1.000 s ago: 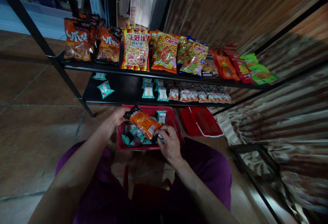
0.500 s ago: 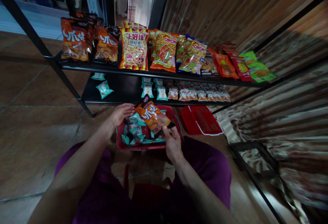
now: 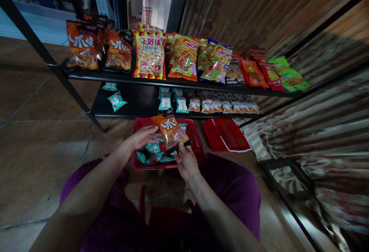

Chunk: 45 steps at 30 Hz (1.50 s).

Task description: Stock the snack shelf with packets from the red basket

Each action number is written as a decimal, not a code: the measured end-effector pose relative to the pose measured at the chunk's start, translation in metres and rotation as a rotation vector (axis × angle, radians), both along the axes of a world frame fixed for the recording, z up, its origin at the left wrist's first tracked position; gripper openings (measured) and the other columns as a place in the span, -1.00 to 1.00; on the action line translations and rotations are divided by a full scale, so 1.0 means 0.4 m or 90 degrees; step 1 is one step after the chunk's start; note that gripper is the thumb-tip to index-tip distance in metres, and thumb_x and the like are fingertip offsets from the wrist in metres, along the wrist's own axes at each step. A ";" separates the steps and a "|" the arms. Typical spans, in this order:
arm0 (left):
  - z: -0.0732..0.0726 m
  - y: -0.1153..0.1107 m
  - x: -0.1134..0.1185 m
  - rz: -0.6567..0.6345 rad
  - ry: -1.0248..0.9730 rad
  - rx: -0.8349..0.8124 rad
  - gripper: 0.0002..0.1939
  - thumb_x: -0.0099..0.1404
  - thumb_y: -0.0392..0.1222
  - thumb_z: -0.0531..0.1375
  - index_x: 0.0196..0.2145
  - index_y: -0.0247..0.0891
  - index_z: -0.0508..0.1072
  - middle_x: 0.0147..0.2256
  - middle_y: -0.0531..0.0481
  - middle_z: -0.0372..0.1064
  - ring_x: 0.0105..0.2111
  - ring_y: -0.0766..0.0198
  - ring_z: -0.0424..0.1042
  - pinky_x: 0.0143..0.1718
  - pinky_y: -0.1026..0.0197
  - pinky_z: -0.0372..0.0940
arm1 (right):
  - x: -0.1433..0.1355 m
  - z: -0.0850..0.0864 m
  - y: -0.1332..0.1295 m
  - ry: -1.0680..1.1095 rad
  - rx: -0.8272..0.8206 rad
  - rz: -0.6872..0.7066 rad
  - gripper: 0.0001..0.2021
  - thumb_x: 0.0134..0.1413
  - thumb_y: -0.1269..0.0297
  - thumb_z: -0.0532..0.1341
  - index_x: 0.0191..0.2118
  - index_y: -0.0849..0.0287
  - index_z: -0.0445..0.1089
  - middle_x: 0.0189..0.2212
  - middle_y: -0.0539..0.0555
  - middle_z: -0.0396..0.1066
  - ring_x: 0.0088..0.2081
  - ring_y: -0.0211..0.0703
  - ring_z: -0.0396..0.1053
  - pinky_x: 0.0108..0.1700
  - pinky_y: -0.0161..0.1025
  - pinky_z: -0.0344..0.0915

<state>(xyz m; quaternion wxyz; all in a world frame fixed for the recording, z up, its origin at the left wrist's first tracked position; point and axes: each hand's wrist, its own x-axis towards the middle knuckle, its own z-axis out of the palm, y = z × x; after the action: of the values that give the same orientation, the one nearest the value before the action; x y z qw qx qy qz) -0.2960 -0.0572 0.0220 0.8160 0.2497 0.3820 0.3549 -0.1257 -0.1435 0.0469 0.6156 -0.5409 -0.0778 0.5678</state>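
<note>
An orange and black snack bag (image 3: 170, 129) is tilted above a red shopping basket (image 3: 198, 150). My right hand (image 3: 186, 160) pinches its lower right corner between thumb and fingers. On the bag's left side, my left hand (image 3: 144, 136) has its fingers stretched out; it is close to the bag, and I cannot tell whether it touches. Small teal snack packets (image 3: 154, 156) lie in the basket, partly hidden behind the bag and my hands.
A black shelf rack (image 3: 138, 79) stands ahead, its upper tier lined with orange bags (image 3: 82, 48), prawn cracker bags (image 3: 150, 55) and noodle snack bags (image 3: 184, 57). Small packets (image 3: 211, 105) sit on the lower tier. Another red basket (image 3: 225, 134) is on the floor at right.
The orange bag has shifted slightly left and turned more upright, with my right hand moving left along with it. My left hand has come down and right, nearer the bag.
</note>
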 end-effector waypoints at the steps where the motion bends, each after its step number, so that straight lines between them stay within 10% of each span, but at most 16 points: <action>1: 0.000 -0.008 0.008 -0.025 -0.013 0.004 -0.64 0.03 -0.17 0.36 -0.22 -0.35 0.42 -0.22 -0.23 0.47 -0.30 0.10 0.51 -0.27 0.05 0.42 | -0.004 -0.001 0.004 0.010 0.001 0.000 -0.67 -0.37 0.28 0.46 -0.39 0.10 0.36 -0.46 -0.17 0.44 -0.51 -0.45 0.35 -0.53 -0.51 0.31; 28: -0.007 -0.054 0.060 0.109 -0.040 0.095 -0.44 -0.08 -0.27 0.40 -0.08 -0.22 0.37 -0.05 -0.18 0.41 -0.09 0.06 0.44 -0.02 0.01 0.30 | -0.054 -0.067 0.021 -0.057 -0.026 0.021 -0.55 -0.64 0.13 0.52 -0.57 0.19 0.31 -0.69 -0.13 0.34 -0.64 -0.38 0.30 -0.60 -0.43 0.25; 45: 0.032 -0.045 0.030 0.152 0.012 0.168 -0.43 -0.02 -0.27 0.35 -0.01 -0.20 0.35 0.00 -0.14 0.39 -0.01 0.08 0.37 0.04 0.07 0.23 | -0.044 -0.041 0.032 -0.066 -0.036 0.120 -0.60 -0.42 0.00 0.44 -0.53 0.27 0.47 -0.55 0.08 0.50 -0.48 -0.26 0.43 -0.41 -0.37 0.34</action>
<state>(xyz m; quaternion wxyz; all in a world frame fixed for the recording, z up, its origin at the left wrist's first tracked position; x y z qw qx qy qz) -0.2839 -0.0754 0.0347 0.7244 0.3109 0.3664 0.4943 -0.1434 -0.1306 0.0303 0.5390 -0.5769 -0.1443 0.5966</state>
